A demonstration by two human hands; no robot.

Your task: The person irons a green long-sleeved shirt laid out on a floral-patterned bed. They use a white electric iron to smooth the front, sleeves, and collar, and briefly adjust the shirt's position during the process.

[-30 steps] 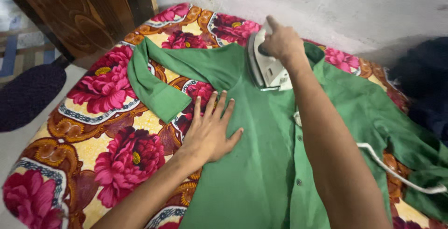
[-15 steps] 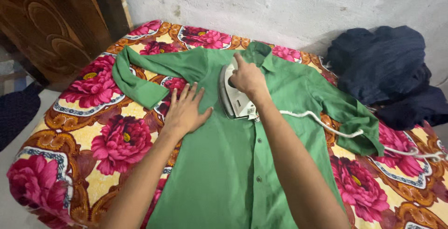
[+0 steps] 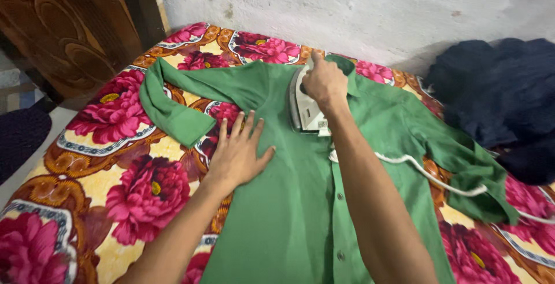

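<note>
Right hand (image 3: 325, 81): closed around the handle of a white electric iron (image 3: 306, 102), forefinger stretched along the top; the iron sits soleplate-down on the green shirt (image 3: 300, 203), just below its collar (image 3: 341, 67).
Left hand (image 3: 237, 154): flat, fingers spread apart, palm pressing the shirt's chest panel left of the iron, gripping nothing.
Shirt: laid front-up and buttoned on a flowered bedspread (image 3: 133, 185); one sleeve (image 3: 173, 107) is folded back left of the iron, the other lies rumpled to the right.
Cord: a white cord (image 3: 428, 174) runs from the iron's heel across the shirt's right side toward the edge of the picture.
Step in hand: judging by the grip, pressing the upper front near the collar while the flat hand keeps the cloth taut.
What it calls for: the flat fingers staying well apart from the soleplate.
Containers: none in view.
Beyond the shirt: a heap of dark blue clothing (image 3: 497, 93) lies right of it; a carved wooden door (image 3: 63, 24) stands to the left.
</note>
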